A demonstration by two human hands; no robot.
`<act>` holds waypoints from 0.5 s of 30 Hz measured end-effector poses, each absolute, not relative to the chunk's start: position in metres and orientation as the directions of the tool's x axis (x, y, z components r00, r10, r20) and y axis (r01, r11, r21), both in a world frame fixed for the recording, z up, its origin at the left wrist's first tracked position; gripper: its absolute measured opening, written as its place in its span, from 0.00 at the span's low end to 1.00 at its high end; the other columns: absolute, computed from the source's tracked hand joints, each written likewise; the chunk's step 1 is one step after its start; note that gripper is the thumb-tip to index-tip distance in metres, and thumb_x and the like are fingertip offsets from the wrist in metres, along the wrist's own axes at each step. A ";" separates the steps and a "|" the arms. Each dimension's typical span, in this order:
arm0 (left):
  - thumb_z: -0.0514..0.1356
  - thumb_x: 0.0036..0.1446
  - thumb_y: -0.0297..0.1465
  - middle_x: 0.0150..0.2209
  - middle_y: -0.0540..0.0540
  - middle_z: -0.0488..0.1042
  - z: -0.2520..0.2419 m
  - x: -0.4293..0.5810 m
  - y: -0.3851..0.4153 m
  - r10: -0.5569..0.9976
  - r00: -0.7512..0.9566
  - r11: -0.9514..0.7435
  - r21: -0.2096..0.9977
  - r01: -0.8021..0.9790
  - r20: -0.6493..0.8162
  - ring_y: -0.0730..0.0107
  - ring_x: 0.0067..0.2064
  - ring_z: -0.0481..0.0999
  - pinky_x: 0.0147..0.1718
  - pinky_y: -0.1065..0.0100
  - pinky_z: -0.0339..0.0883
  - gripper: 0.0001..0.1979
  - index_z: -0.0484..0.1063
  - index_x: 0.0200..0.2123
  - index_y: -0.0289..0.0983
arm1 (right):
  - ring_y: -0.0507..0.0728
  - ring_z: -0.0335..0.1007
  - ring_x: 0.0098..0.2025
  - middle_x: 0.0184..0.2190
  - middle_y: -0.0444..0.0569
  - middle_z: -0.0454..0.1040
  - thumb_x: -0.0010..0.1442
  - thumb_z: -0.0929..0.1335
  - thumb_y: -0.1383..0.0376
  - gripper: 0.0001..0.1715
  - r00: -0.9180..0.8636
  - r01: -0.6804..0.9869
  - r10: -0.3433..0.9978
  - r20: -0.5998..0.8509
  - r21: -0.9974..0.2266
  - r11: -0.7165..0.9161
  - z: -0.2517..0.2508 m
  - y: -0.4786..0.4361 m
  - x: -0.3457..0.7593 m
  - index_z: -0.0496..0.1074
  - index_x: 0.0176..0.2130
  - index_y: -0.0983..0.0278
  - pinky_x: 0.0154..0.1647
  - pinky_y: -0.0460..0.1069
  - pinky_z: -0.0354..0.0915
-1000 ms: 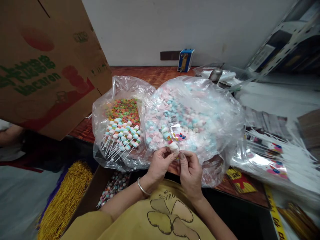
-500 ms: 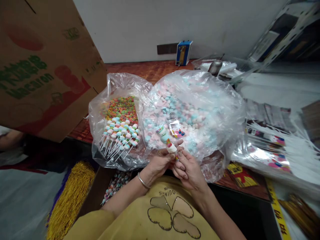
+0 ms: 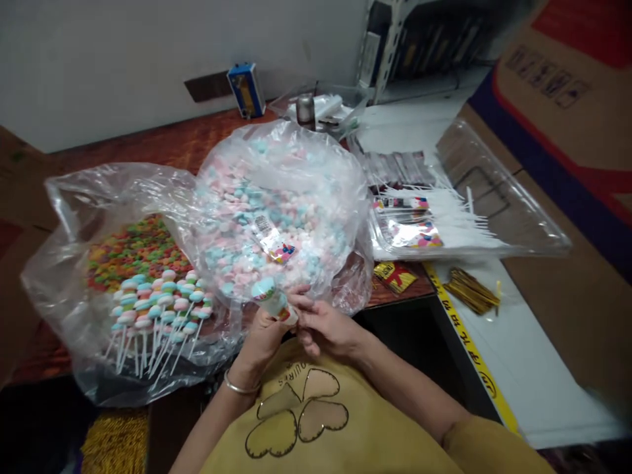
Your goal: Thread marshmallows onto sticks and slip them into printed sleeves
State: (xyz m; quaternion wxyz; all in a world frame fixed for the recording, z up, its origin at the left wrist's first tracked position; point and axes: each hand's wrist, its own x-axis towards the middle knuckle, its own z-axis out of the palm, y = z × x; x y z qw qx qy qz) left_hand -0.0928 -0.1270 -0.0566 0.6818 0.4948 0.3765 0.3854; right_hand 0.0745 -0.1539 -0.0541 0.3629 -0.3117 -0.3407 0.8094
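Observation:
My left hand point(image 3: 264, 339) is closed around the lower part of a wrapped marshmallow candy point(image 3: 270, 297), a printed clear sleeve with a pale blue top. Close beside it, my right hand point(image 3: 326, 327) has its fingers apart, near the wrapper's lower end. Just beyond both hands lies a big clear bag of pink, blue and white marshmallows point(image 3: 316, 224), with a flat printed wrapper point(image 3: 273, 238) on top. To the left, marshmallow lollipops point(image 3: 162, 299) on white sticks rest on a plastic bag, in front of colourful candy rings point(image 3: 141, 250).
A clear tray point(image 3: 533, 240) at right holds white sticks point(image 3: 459, 220) and printed wrappers point(image 3: 412, 234). Gold twist ties point(image 3: 471, 291) lie near yellow tape point(image 3: 461, 342). A cardboard box point(image 3: 567, 151) stands at right. A blue box point(image 3: 245, 91) and metal cup point(image 3: 305, 112) are behind.
The view has swung to the right, bringing the stick tray and right-hand box into view. My right fingers have loosened from the lower end of the wrapped candy, which stays in my left hand.

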 end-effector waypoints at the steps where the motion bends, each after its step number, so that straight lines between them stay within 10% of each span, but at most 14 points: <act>1: 0.70 0.54 0.46 0.41 0.38 0.82 -0.057 -0.088 -0.128 0.894 0.435 0.181 0.974 -0.137 -0.105 0.48 0.58 0.73 0.56 0.55 0.66 0.17 0.79 0.25 0.38 | 0.49 0.63 0.19 0.22 0.39 0.70 0.59 0.71 0.44 0.24 -0.378 -0.265 0.889 -0.258 -0.890 -0.371 -0.054 -0.159 0.087 0.71 0.35 0.62 0.22 0.45 0.62; 3: 0.66 0.59 0.45 0.40 0.38 0.82 -0.058 -0.076 -0.130 0.872 0.489 0.123 0.982 -0.143 -0.038 0.50 0.56 0.74 0.54 0.56 0.67 0.17 0.79 0.27 0.37 | 0.52 0.71 0.28 0.30 0.46 0.77 0.64 0.68 0.51 0.17 0.064 0.092 0.988 -0.141 -0.985 -0.146 -0.055 -0.171 0.118 0.74 0.36 0.62 0.31 0.47 0.65; 6: 0.63 0.62 0.45 0.40 0.39 0.82 -0.056 -0.055 -0.132 0.761 0.644 0.181 0.979 -0.089 -0.082 0.53 0.50 0.77 0.51 0.58 0.67 0.19 0.80 0.29 0.36 | 0.56 0.74 0.33 0.33 0.49 0.79 0.67 0.65 0.59 0.13 0.459 0.531 0.888 0.030 -0.810 -0.247 -0.061 -0.186 0.162 0.76 0.39 0.63 0.36 0.49 0.64; 11: 0.66 0.57 0.47 0.37 0.42 0.82 -0.067 -0.024 -0.125 0.570 0.751 0.332 0.930 0.160 -0.333 0.60 0.41 0.76 0.47 0.63 0.65 0.19 0.82 0.31 0.35 | 0.61 0.78 0.40 0.42 0.56 0.81 0.69 0.64 0.64 0.12 0.505 0.803 0.855 -0.115 -0.300 -0.515 -0.080 -0.176 0.184 0.77 0.41 0.65 0.34 0.50 0.61; 15: 0.70 0.50 0.47 0.34 0.46 0.80 -0.086 -0.022 -0.104 0.758 0.558 0.349 0.933 0.090 -0.338 0.63 0.39 0.73 0.46 0.65 0.63 0.19 0.82 0.32 0.35 | 0.62 0.79 0.37 0.41 0.59 0.81 0.70 0.64 0.64 0.14 0.509 0.809 0.847 -0.152 -0.253 -0.531 -0.089 -0.161 0.177 0.77 0.44 0.68 0.32 0.50 0.59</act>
